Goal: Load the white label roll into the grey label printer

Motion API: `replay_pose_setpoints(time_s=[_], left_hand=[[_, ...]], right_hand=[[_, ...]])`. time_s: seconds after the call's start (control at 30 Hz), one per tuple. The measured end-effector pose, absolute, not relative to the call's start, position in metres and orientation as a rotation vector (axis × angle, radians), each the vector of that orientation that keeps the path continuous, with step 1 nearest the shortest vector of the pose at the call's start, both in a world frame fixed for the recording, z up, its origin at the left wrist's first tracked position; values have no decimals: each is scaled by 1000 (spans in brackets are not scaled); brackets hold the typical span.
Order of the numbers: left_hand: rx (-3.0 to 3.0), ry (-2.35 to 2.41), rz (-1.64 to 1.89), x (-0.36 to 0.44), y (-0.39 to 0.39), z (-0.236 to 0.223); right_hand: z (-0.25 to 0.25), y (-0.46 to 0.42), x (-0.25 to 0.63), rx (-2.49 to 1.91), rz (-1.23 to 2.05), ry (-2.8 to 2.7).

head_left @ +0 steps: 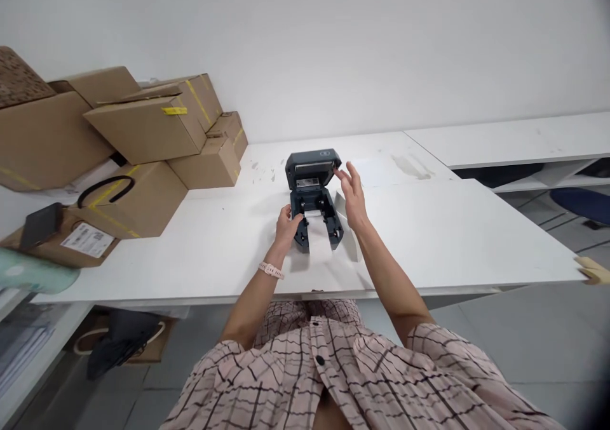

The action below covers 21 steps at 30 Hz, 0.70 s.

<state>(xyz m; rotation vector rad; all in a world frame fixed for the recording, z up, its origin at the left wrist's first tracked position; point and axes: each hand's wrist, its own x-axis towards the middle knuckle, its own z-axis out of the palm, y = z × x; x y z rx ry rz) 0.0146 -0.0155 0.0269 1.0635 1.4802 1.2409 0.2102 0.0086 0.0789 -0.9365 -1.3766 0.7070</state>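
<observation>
A dark grey label printer point(298, 236) stands on the white table with its lid point(312, 158) raised and tilted back. White label paper point(319, 238) runs out of its inside over the front edge. At the printer's left side is my left hand point(286, 227), thumb over the rim and fingers curled along the outer wall. My right hand point(351, 196) is at the right edge of the raised lid, its fingers stretched and apart, with a fingertip at the lid's corner. More white paper point(351, 242) lies along the printer's right side, partly behind my right wrist.
Cardboard boxes point(147, 131) are piled at the left against the wall. A black handheld device point(42, 225) and a pale green roll point(42, 271) lie at the left end. The table's front edge point(429, 288) is close to my body. A blue stool point(581, 201) stands at the right.
</observation>
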Motion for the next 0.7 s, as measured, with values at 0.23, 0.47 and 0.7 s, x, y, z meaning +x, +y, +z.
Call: replay_pose_setpoints(time_s=[0.23,0.47,0.7], left_hand=[[1248,1688,1132,16,23,21],[1401,1769,1062,15,15,24],[1364,1774,1096,18,10,25]], right_hand=[[92,65,196,-1100,359,-1807],[73,65,163,-1364,107,-2846],[76,77,170,-1200,453,-3074]])
